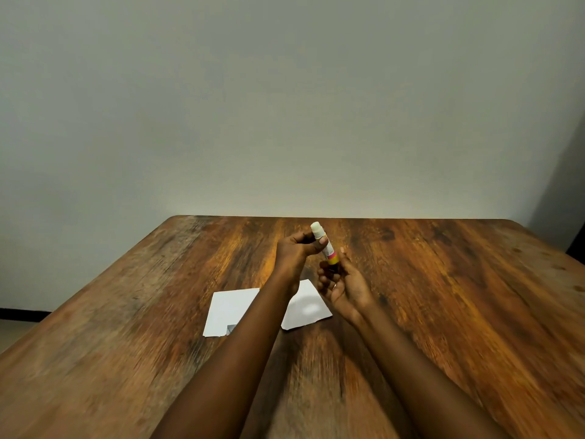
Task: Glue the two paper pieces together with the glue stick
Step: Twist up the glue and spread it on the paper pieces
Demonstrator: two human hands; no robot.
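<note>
A glue stick [326,247] with a white cap end and pink and yellow bands is held up above the wooden table [126,312], tilted slightly left. My left hand [296,255] grips its upper, white end. My right hand [343,282] holds its lower, dark end with the fingers curled around it. Two white paper pieces lie flat below the hands: one [229,312] to the left of my left forearm, the other [308,310] to its right. My left forearm hides where the two papers meet.
The table's far edge meets a plain grey wall [285,106]. The table's left edge runs diagonally, with floor [15,331] beyond it. A dark object [577,245] stands at the far right past the table corner.
</note>
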